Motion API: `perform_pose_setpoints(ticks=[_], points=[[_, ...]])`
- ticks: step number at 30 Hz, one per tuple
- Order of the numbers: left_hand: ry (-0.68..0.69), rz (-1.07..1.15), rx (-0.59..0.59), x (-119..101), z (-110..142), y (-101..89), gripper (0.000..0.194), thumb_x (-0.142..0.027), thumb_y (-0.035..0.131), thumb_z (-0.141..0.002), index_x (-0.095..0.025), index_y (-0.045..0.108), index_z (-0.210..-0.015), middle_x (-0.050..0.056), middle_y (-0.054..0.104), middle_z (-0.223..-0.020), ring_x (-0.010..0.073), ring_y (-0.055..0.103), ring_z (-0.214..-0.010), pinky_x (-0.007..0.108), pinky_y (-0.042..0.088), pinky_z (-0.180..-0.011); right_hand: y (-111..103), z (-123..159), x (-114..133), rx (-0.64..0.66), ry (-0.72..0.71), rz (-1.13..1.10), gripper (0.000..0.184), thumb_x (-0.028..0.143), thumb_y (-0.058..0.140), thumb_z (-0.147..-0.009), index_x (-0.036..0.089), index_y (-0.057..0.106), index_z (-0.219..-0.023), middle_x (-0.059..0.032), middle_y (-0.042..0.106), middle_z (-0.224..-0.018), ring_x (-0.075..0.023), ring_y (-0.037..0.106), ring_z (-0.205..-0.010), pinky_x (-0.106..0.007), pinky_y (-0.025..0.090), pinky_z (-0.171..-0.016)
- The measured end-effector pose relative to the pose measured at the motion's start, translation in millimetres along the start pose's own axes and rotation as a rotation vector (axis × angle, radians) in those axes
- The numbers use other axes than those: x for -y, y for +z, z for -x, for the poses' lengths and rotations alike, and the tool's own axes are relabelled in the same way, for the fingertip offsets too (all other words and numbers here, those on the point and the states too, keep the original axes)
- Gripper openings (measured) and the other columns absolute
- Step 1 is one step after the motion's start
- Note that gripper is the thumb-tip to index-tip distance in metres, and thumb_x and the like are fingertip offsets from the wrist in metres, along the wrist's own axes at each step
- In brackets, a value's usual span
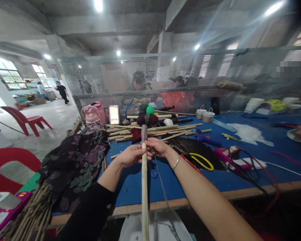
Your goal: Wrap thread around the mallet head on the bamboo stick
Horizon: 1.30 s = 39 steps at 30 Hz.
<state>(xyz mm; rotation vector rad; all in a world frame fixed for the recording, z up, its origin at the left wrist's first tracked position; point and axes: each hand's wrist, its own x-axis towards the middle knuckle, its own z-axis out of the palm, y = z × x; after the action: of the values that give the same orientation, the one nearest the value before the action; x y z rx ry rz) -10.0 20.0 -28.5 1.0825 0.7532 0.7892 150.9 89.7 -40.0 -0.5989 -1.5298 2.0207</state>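
A long pale bamboo stick [144, 187] points away from me, its lower end running out of the bottom of the picture. Its far end has a grey-brown wrapped section [144, 133]. My left hand [132, 155] pinches the stick from the left, just below the wrapping. On the other side, my right hand [157, 147] has its thumb and fingers closed at the wrapping's lower edge. Thin dark cord [162, 182] hangs below my right hand; whether its fingers hold that cord, I cannot tell. Behind the wrapped end lies a dark red piece of cloth [135, 135].
The blue tabletop [126, 194] carries loose bamboo sticks [175, 131], yellow-handled scissors [203, 161], a purple device with cables [232, 159] and small white buckets [208, 116]. A perforated metal screen [110, 77] stands behind, people beyond it. Camouflage cloth [72, 167] covers the left side.
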Motion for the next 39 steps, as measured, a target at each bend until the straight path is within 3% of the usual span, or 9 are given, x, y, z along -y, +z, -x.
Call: perform_pose_setpoints(ticks=[4, 8, 13, 19, 23, 26, 28, 32, 39], points=[[0.019, -0.099, -0.134, 3.9, -3.2, -0.2, 0.037, -0.043, 0.068, -0.067, -0.013, 0.057, -0.084, 0.007, 0.063, -0.075, 0.0138, 0.060, -0.061, 0.022, 0.042, -0.050, 1.6, -2.3, -1.5, -0.093, -0.026, 0.054, 0.033, 0.039, 0.068, -0.066, 0.015, 0.047, -0.067, 0.0089, 0.040, -0.044, -0.0008, 0.021, -0.029, -0.017, 0.010, -0.029], [0.062, -0.267, -0.297, 7.1, -6.8, -1.2, 0.042, -0.047, 0.073, -0.058, -0.014, 0.048, -0.064, -0.005, 0.046, -0.051, 0.0068, 0.046, -0.044, 0.020, 0.037, -0.045, 3.4, -4.0, -3.3, -0.153, -0.005, 0.100, 0.036, 0.041, 0.070, -0.063, 0.017, 0.044, -0.065, 0.0120, 0.029, -0.036, -0.0021, 0.018, -0.028, -0.017, 0.009, -0.028], [0.039, -0.257, -0.242, 1.1, -2.5, -0.4, 0.040, -0.046, 0.073, -0.058, -0.012, 0.052, -0.064, -0.003, 0.048, -0.054, 0.0074, 0.048, -0.049, 0.022, 0.041, -0.052, 5.9, -3.6, -3.2, -0.144, 0.015, 0.073, 0.036, 0.043, 0.070, -0.064, 0.016, 0.046, -0.069, 0.0123, 0.029, -0.038, -0.0016, 0.017, -0.030, -0.016, 0.010, -0.030], [-0.004, -0.071, -0.073, 0.9, -0.8, 3.6, 0.037, -0.039, 0.071, -0.065, -0.011, 0.060, -0.086, 0.010, 0.062, -0.081, 0.0132, 0.060, -0.069, 0.025, 0.046, -0.064, 7.8, -2.5, -1.2, -0.027, 0.017, 0.005, 0.036, 0.041, 0.068, -0.067, 0.014, 0.053, -0.086, 0.0109, 0.037, -0.041, -0.0013, 0.020, -0.030, -0.015, 0.009, -0.030], [-0.004, -0.183, -0.224, 7.7, -5.5, 1.9, 0.037, -0.045, 0.068, -0.065, -0.012, 0.058, -0.078, 0.005, 0.059, -0.065, 0.0114, 0.055, -0.052, 0.024, 0.042, -0.050, 7.4, -8.4, -8.6, -0.158, -0.018, 0.066, 0.036, 0.043, 0.069, -0.065, 0.015, 0.048, -0.072, 0.0087, 0.041, -0.044, -0.0018, 0.025, -0.031, -0.016, 0.012, -0.029], [0.063, -0.364, -0.358, 11.2, -9.3, 0.4, 0.039, -0.045, 0.072, -0.059, -0.013, 0.052, -0.065, -0.002, 0.049, -0.049, 0.0069, 0.043, -0.039, 0.021, 0.033, -0.041, 6.6, -12.4, -13.7, -0.247, -0.033, 0.094, 0.037, 0.044, 0.069, -0.064, 0.017, 0.044, -0.068, 0.0103, 0.036, -0.042, -0.0018, 0.022, -0.031, -0.016, 0.011, -0.029], [0.085, -0.404, -0.383, 10.9, -10.1, 1.3, 0.040, -0.042, 0.076, -0.054, -0.013, 0.050, -0.060, -0.003, 0.046, -0.045, 0.0057, 0.039, -0.037, 0.021, 0.030, -0.040, 6.3, -12.8, -13.7, -0.271, -0.021, 0.101, 0.038, 0.045, 0.069, -0.064, 0.017, 0.043, -0.067, 0.0117, 0.030, -0.040, -0.0019, 0.020, -0.031, -0.016, 0.011, -0.030], [0.078, -0.293, -0.305, 6.0, -6.4, 6.2, 0.038, -0.042, 0.075, -0.056, -0.013, 0.051, -0.061, -0.001, 0.052, -0.049, 0.0080, 0.047, -0.042, 0.021, 0.036, -0.044, 4.2, -9.0, -7.0, -0.214, 0.004, 0.026, 0.039, 0.043, 0.070, -0.063, 0.018, 0.040, -0.068, 0.0129, 0.027, -0.040, -0.0012, 0.015, -0.032, -0.015, 0.008, -0.030], [-0.001, -0.033, -0.041, -3.1, 3.9, 7.7, 0.037, -0.036, 0.071, -0.065, -0.012, 0.059, -0.089, 0.011, 0.065, -0.083, 0.0166, 0.063, -0.072, 0.024, 0.046, -0.061, -1.5, -2.5, -2.4, -0.039, -0.084, -0.052, 0.033, 0.041, 0.067, -0.068, 0.016, 0.048, -0.081, 0.0120, 0.030, -0.041, -0.0020, 0.019, -0.032, -0.015, 0.007, -0.031]])
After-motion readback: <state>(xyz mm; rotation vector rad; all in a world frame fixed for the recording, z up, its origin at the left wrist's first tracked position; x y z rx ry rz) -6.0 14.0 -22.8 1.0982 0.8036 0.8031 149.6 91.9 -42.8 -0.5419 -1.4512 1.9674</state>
